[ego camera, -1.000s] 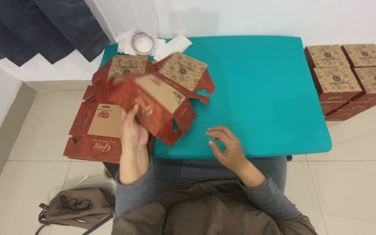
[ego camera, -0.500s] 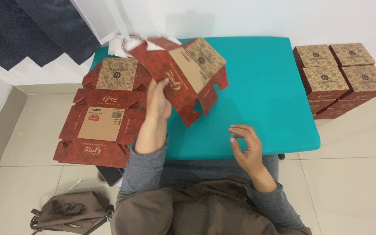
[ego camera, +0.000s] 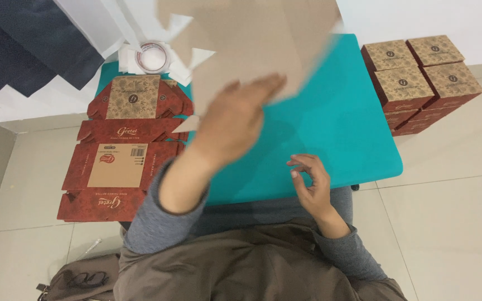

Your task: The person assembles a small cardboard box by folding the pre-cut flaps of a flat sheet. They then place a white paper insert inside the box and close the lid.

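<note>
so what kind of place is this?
Likely a small hand-packing spot indoors: flat red printed cardboard box blanks on a teal table, assembled red-and-tan boxes stacked on the tiled floor, and a tape roll.

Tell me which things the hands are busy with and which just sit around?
In use:
- left hand lifting a flat cardboard sheet
- right hand over the teal table

Just lying about:
- flat red cartons
- tape roll
- folded boxes on the floor
- bag

The person wears a grey long-sleeved top; its sleeves (ego camera: pixel 157 223) end at the wrists, leaving the left hand (ego camera: pixel 232 120) and right hand (ego camera: pixel 311 181) bare. Below the sleeves, brown-grey trousers (ego camera: pixel 241 267) cover the lap.
</note>
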